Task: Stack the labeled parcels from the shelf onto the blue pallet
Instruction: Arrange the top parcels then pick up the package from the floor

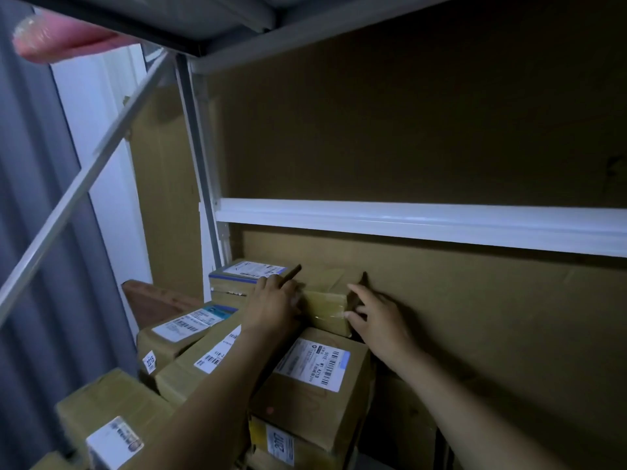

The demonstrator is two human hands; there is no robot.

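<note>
cardboard all over that shelf from where i'm standing, which one is the person actually going for?

reply: the small taped box [327, 310], far end of the pile, sitting up against the brown cardboard sheet [475, 317] at the back, just under the white rail [407, 225]. left hand [271, 300] is pressed on its left side, right hand [376, 317] is on its right corner.

ok but is it properly gripped or just touched?

reply: right one is clamped on it, thumb on the near face and fingers along the right side. left one i honestly can't tell, only the back of it shows, so whether the fingers hook over the box is anyone's guess. box hasn't left the pile, it rests on the others.

and the rest of the stuff?

reply: big labelled parcel [310, 378] right in front of it, between the two forearms. another labelled one [244, 276] far left of the small box, touching the left hand. two more tilted parcels [183, 330] lean further left, near the grey corrugated wall [34, 232]. also a blurry pink blob [51, 39] top left, no idea what that is.
</note>
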